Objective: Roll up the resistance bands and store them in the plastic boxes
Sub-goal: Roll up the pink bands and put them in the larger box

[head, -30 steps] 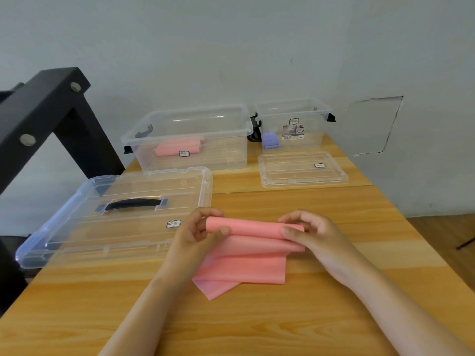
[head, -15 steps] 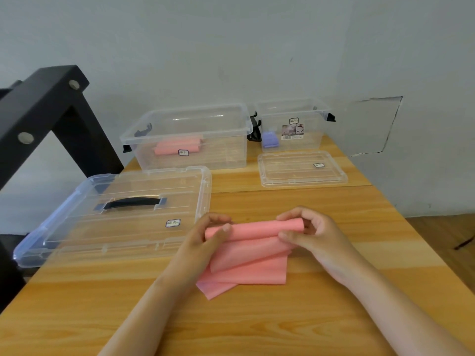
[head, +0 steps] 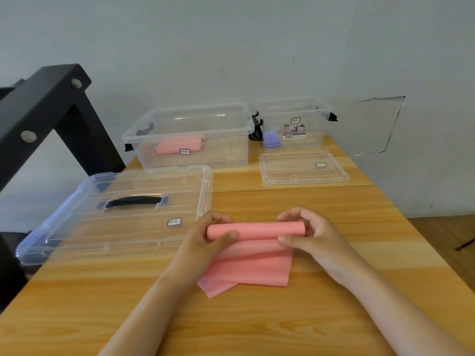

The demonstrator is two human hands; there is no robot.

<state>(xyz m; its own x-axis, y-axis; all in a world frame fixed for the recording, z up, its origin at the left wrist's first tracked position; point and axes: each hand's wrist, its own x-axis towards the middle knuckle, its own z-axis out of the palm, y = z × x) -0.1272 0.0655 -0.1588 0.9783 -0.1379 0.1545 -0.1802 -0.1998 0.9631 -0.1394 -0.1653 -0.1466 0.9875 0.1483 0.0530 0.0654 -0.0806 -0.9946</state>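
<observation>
L hand (head: pixel 205 238) & R hand (head: pixel 308 235) each pinch an end of band (head: pixel 257 229), half rolled, mid table (head: pixel 347 222). Roll tight, edges level (tail skews at 6 o'clock). Box (head: pixel 226 150) at 11 o'clock holds stored roll (head: pixel 177 147).

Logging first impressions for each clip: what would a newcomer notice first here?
The left hand and right hand grip the ends of a half-rolled pink resistance band at the centre of the wooden table. Behind, the large clear box already holds a rolled pink band; a handled lid lies left of the hands.
</observation>
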